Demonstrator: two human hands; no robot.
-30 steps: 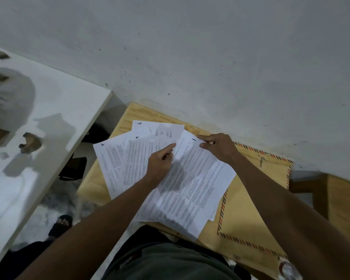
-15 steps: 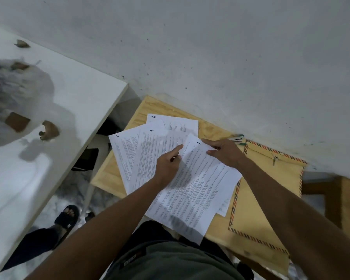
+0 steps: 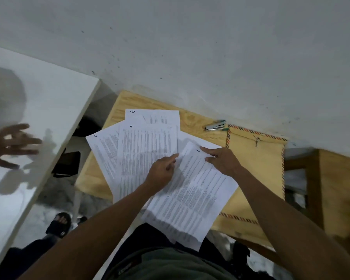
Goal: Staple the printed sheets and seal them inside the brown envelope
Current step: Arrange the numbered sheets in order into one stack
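Several printed sheets [image 3: 145,150] lie fanned out on a small wooden table [image 3: 133,102], with handwritten numbers at their top corners. My left hand [image 3: 162,172] rests on the middle of the fan, index finger stretched out and pinching a sheet edge. My right hand [image 3: 220,160] grips the top corner of the sheet marked 1 [image 3: 192,199], which overhangs the table's near edge above my lap. The brown envelope [image 3: 257,162], with a striped border and a metal clasp, lies flat to the right, partly under the sheets. A small stapler [image 3: 214,126] lies near the wall, beside the envelope's top corner.
A white table [image 3: 48,110] stands at the left, with another person's hand [image 3: 14,144] over it. A sandalled foot [image 3: 59,223] and a black object [image 3: 67,164] are on the floor between the tables. A wooden piece of furniture [image 3: 336,188] stands at the right. The wall runs right behind the table.
The view has shifted, bringing the stapler into sight. Another person's hand has appeared over the white table. My hands keep hold of the sheets and have barely moved.
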